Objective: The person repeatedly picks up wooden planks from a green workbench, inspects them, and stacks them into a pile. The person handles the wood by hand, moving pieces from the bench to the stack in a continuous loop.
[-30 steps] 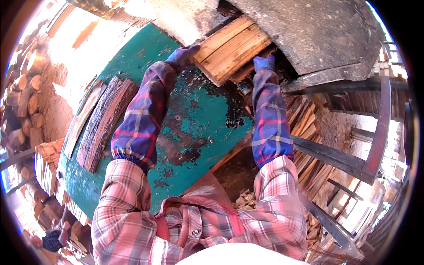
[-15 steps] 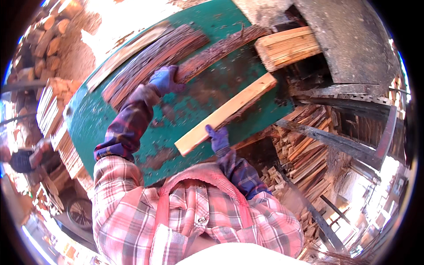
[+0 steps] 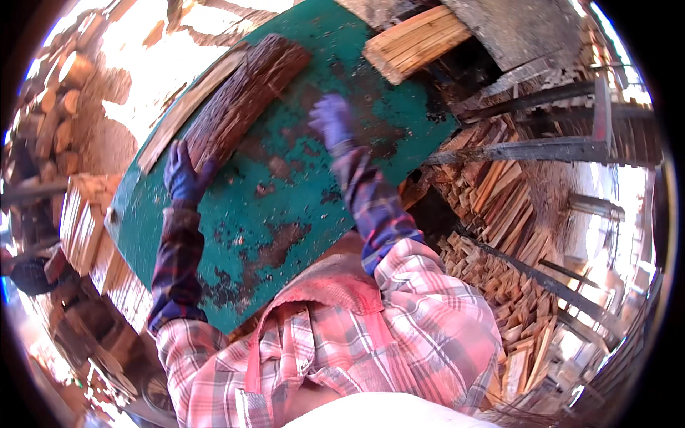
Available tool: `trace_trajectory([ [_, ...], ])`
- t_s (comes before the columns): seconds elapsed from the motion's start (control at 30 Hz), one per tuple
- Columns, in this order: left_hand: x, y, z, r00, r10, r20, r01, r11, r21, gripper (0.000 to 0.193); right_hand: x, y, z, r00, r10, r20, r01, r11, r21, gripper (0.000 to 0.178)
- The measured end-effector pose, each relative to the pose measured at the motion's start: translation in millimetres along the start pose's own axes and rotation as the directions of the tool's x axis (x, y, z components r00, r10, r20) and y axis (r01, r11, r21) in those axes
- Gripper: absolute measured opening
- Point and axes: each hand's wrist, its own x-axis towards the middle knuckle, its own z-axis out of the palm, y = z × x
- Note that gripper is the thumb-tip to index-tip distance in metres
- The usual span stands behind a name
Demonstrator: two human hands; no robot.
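On the worn green table lies a thick slab of wood with dark rough bark (image 3: 246,100). My left hand (image 3: 187,177), in a blue-purple glove, is at its near end. The fingers stretch along one side and the thumb stands apart, touching or nearly touching the bark. Beyond the slab, along the table's left edge, rests a thin pale strip of wood (image 3: 187,110). Over the middle of the table is my right hand (image 3: 333,121), also gloved and a little blurred. Its fingers are loosely bent and apart, and nothing shows in them.
The green table (image 3: 285,192) has bark crumbs and bare patches. A stack of pale boards (image 3: 417,43) sits at its far right corner. Split wood (image 3: 499,192) is piled to the right, beside dark metal bars (image 3: 528,150). Logs (image 3: 68,107) and more split wood (image 3: 85,225) stand at the left.
The pale plank by my right hand and the narrow bark strip by my left hand are gone from the table. My left hand moved back to the slab's near end; my right hand moved farther out.
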Motion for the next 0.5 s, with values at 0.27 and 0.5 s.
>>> trace_trajectory([
  [0.27,153.3,300.8,52.8,0.915,0.395,0.075,-0.326,0.838,-0.437,0.091,84.5,-139.4,-123.4,0.855,-0.058,-0.515,0.126,0.987,0.1,0.071],
  [0.5,240.5,431.5,98.3,0.882,0.324,0.341,-0.293,0.946,-0.142,0.112,34.3,-113.0,-128.4,0.854,-0.177,-0.489,0.138,0.984,-0.115,0.055],
])
